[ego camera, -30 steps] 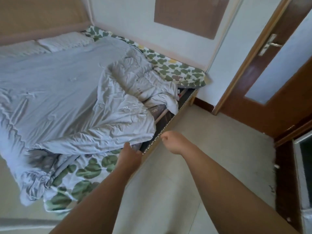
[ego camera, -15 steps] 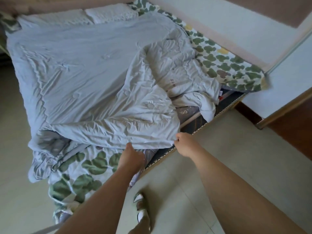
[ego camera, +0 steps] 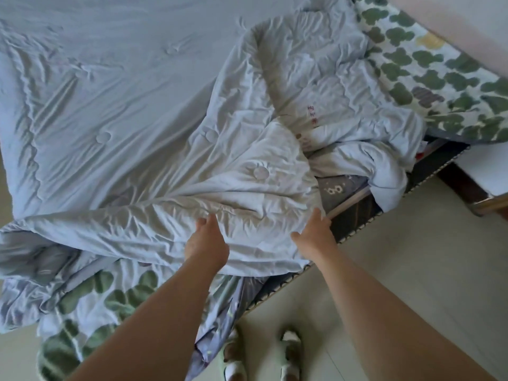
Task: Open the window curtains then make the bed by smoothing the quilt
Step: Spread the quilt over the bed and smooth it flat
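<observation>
A crumpled pale blue-grey quilt (ego camera: pixel 143 111) covers most of the bed, with its near part folded back in a thick rumpled roll. My left hand (ego camera: pixel 206 240) grips that folded edge from the near side, with its fingers sunk into the fabric. About a hand's width to the right, my right hand (ego camera: pixel 316 232) holds the quilt's near right corner, thumb spread on top and fingers over the edge by the bed side. No window or curtains are in view.
A white sheet with green leaf print (ego camera: pixel 428 75) shows along the far right and at the near left (ego camera: pixel 90 312). The dark bed frame edge (ego camera: pixel 354 218) runs diagonally. My feet in pale slippers (ego camera: pixel 288 353) stand on the beige tiled floor (ego camera: pixel 412 257). A wooden door frame (ego camera: pixel 492 204) is at the right.
The view has tilted down and closer to the bed. Both hands have moved forward from the quilt's lower edge onto its folded roll and taken hold of it.
</observation>
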{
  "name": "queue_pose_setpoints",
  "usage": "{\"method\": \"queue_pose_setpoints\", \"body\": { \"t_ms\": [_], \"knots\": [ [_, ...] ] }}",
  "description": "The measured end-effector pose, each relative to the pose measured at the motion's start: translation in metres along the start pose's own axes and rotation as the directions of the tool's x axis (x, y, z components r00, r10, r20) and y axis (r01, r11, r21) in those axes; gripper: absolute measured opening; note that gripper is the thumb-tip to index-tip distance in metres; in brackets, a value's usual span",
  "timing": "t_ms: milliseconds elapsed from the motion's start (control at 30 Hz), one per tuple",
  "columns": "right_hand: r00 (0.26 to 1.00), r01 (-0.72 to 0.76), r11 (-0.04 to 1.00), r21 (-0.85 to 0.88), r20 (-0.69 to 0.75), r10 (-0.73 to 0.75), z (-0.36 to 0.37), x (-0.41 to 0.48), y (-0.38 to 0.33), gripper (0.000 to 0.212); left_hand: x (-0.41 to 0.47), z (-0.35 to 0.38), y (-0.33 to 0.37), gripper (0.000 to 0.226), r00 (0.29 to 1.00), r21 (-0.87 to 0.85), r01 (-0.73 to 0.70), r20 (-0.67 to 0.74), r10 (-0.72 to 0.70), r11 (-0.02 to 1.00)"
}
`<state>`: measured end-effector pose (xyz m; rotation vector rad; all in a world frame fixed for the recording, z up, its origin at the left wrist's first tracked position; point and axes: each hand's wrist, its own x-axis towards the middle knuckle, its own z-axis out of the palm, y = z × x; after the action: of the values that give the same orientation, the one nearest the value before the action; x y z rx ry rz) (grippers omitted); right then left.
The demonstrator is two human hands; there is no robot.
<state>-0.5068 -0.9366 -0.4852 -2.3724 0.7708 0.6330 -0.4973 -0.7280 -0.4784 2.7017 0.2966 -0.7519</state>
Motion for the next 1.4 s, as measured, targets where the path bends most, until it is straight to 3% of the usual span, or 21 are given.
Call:
{"method": "queue_pose_setpoints", "body": {
  "t_ms": [167, 267, 300, 367, 433, 500, 567, 633, 733, 800, 867, 900, 967, 1033, 1133, 1233, 1300, 1400],
  "knots": [
    [0.997, -0.077, 0.997, 0.020, 0.017, 0.077, 0.012, 0.062, -0.001, 0.115, 0.061, 0.016, -0.004, 0.095, 0.999, 0.168, 0.035, 0.031, -0.040, 0.985],
    [0.996, -0.094, 0.982, 0.167, 0.022, 0.092, 0.020, 0.095, -0.002, 0.120, 0.093, 0.030, -0.012, 0.107, 0.997, 0.253, 0.035, 0.058, -0.051, 0.967],
    [0.996, -0.090, 0.983, 0.162, 0.019, 0.088, 0.022, 0.106, -0.003, 0.111, 0.103, 0.036, -0.014, 0.108, 0.994, 0.246, 0.059, 0.073, -0.079, 0.967],
    [1.000, -0.028, 0.999, 0.047, 0.009, 0.028, 0.022, 0.120, -0.008, 0.073, 0.113, 0.041, -0.014, 0.095, 0.985, 0.244, 0.111, 0.105, -0.140, 0.963],
    [0.997, 0.083, 0.993, -0.078, 0.006, -0.083, 0.017, 0.123, -0.022, 0.043, 0.114, 0.041, -0.011, 0.055, 0.981, 0.287, 0.098, 0.132, -0.140, 0.953],
    [0.984, 0.175, 0.979, -0.101, -0.020, -0.178, 0.012, 0.125, -0.049, 0.037, 0.114, 0.037, -0.010, 0.030, 0.985, 0.277, 0.073, 0.128, -0.112, 0.958],
    [0.954, 0.284, 0.957, -0.053, -0.084, -0.288, 0.007, 0.128, -0.088, 0.040, 0.121, 0.022, -0.011, 0.028, 0.995, 0.160, 0.086, 0.031, -0.092, 0.983],
    [0.897, 0.421, 0.907, 0.022, -0.158, -0.413, -0.003, 0.130, -0.136, 0.044, 0.133, -0.007, -0.008, 0.028, 0.968, -0.187, 0.155, -0.168, -0.187, 0.970],
    [0.726, 0.668, 0.741, 0.076, -0.285, -0.625, -0.023, 0.126, -0.209, 0.046, 0.143, -0.066, 0.003, 0.034, 0.828, -0.540, 0.090, -0.426, -0.364, 0.837],
    [0.610, 0.776, 0.627, 0.073, -0.337, -0.717, -0.028, 0.122, -0.246, 0.046, 0.145, -0.097, 0.006, 0.039, 0.740, -0.634, -0.008, -0.524, -0.422, 0.773],
    [0.565, 0.811, 0.586, 0.002, -0.268, -0.781, -0.021, 0.127, -0.258, 0.049, 0.146, -0.105, 0.002, 0.049, 0.760, -0.584, -0.055, -0.550, -0.345, 0.810],
    [0.573, 0.806, 0.590, -0.051, -0.181, -0.799, -0.013, 0.132, -0.255, 0.056, 0.145, -0.099, -0.004, 0.059, 0.814, -0.531, -0.032, -0.505, -0.286, 0.847],
    [0.691, 0.720, 0.681, -0.136, 0.043, -0.722, 0.004, 0.145, -0.227, 0.075, 0.139, -0.073, -0.015, 0.080, 0.906, -0.473, 0.041, -0.353, -0.232, 0.880],
    [0.780, 0.625, 0.743, -0.240, 0.242, -0.577, 0.023, 0.153, -0.187, 0.080, 0.127, -0.038, -0.026, 0.086, 0.933, -0.444, 0.135, -0.243, -0.265, 0.886],
    [0.775, 0.602, 0.716, -0.354, 0.476, -0.416, 0.047, 0.151, -0.128, 0.066, 0.099, 0.018, -0.038, 0.075, 0.957, -0.348, 0.250, -0.055, -0.286, 0.904],
    [0.726, 0.555, 0.728, -0.402, 0.662, -0.188, 0.058, 0.139, -0.087, 0.075, 0.067, 0.067, -0.049, 0.074, 0.951, -0.239, 0.297, 0.159, -0.264, 0.924],
    [0.696, 0.554, 0.719, -0.420, 0.708, -0.123, 0.063, 0.131, -0.069, 0.086, 0.045, 0.098, -0.054, 0.078, 0.920, -0.196, 0.314, 0.303, -0.247, 0.929],
    [0.732, 0.613, 0.576, -0.540, 0.662, -0.159, 0.071, 0.124, -0.045, 0.081, 0.020, 0.136, -0.058, 0.092, 0.880, -0.172, 0.350, 0.398, -0.260, 0.921]
  ]
}}
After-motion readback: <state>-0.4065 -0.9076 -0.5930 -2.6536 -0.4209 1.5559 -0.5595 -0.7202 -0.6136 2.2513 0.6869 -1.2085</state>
